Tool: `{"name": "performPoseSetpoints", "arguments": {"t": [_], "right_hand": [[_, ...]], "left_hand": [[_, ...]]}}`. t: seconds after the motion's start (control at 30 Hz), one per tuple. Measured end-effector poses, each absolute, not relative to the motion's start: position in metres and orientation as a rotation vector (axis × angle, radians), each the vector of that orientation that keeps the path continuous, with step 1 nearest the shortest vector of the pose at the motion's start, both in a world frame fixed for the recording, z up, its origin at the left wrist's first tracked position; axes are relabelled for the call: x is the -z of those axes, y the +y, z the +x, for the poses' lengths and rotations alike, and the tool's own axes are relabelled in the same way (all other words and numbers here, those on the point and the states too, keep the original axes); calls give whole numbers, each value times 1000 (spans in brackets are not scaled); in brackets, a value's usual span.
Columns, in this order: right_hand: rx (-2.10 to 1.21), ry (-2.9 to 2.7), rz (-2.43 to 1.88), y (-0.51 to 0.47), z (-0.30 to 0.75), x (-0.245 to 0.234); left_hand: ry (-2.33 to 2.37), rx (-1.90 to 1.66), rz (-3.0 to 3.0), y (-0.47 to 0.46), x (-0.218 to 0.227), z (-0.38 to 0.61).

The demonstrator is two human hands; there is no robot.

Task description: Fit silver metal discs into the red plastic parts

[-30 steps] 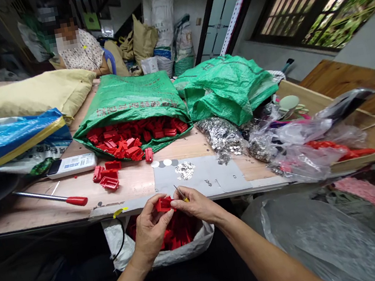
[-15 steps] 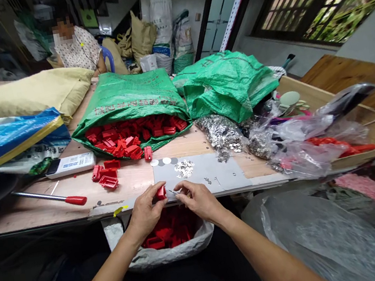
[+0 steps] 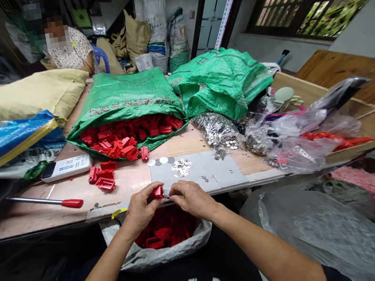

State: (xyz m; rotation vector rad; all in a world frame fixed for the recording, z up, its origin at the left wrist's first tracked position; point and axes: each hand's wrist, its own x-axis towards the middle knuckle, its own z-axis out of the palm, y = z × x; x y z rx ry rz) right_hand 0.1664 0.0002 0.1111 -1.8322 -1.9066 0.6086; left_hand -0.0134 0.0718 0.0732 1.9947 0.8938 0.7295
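Observation:
My left hand (image 3: pixel 143 211) pinches a small red plastic part (image 3: pixel 157 192) just over the table's front edge. My right hand (image 3: pixel 191 199) is closed on a thin metal piece (image 3: pixel 167 196), whose end meets the right side of the red part; its exact kind is too small to tell. Below both hands a white sack (image 3: pixel 161 260) holds many red parts. A grey sheet (image 3: pixel 210 165) lies just beyond my hands, with a pile of small shiny metal pieces (image 3: pixel 181 167) on it. Loose red parts (image 3: pixel 105 184) lie to the left of the sheet.
A green sack (image 3: pixel 128 90) spills red parts at the back, beside another green sack (image 3: pixel 220 81). Bags of metal pieces (image 3: pixel 218 130) and a wooden tray (image 3: pixel 342 152) stand right. A red-handled lever (image 3: pixel 72 203) juts out at left. A person (image 3: pixel 72 49) sits across the table.
The metal piece in my right hand has come up against the red part; a small gap showed between them before. The whole view has shifted slightly.

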Motion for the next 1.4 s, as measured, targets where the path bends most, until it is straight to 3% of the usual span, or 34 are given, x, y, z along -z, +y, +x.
{"name": "performPoseSetpoints", "arguments": {"t": [0.4, 0.93, 1.2, 1.4], "right_hand": [[-727, -1872, -1963, 11, 163, -127], [-823, -1870, -1811, 11, 173, -114], [-631, -2034, -1929, 10, 165, -125], [-286, -2167, -2102, 1, 137, -127]], "left_hand": [[898, -745, 1969, 73, -69, -13], [886, -781, 1946, 73, -67, -12], [895, -789, 1940, 72, -67, -12], [908, -832, 1951, 73, -63, -11]]}}
